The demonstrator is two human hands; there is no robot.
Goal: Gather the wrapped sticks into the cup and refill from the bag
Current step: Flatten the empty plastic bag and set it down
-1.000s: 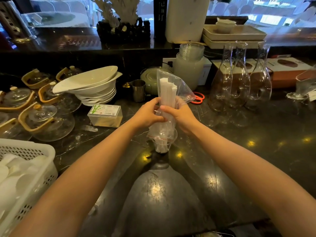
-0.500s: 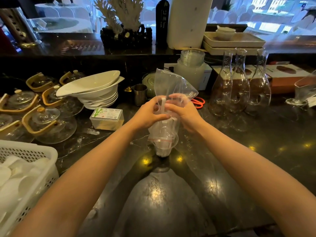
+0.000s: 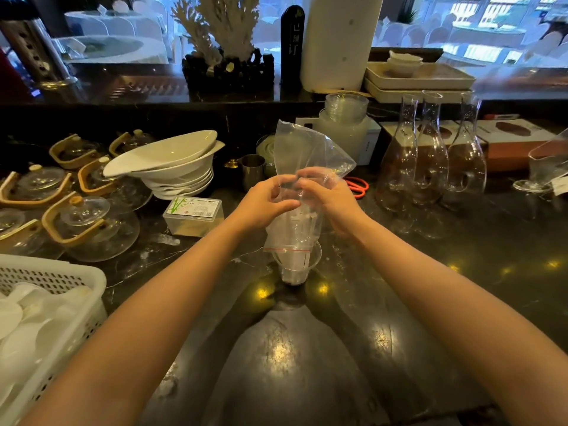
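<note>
Fingers [image 3: 287, 204] around inverted clear bag [image 3: 302, 155]

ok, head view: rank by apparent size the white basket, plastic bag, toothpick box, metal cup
1. white basket, though it sits nearest the camera and is cut off by the frame
2. plastic bag
3. toothpick box
4. metal cup

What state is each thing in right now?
Bag: upside down, open mouth in the cup, top half empty.
Cup: upright, holding sticks.
Sticks: standing, partly in the bag.
Left hand: grip on the bag.
Right hand: grip on the bag.
</note>
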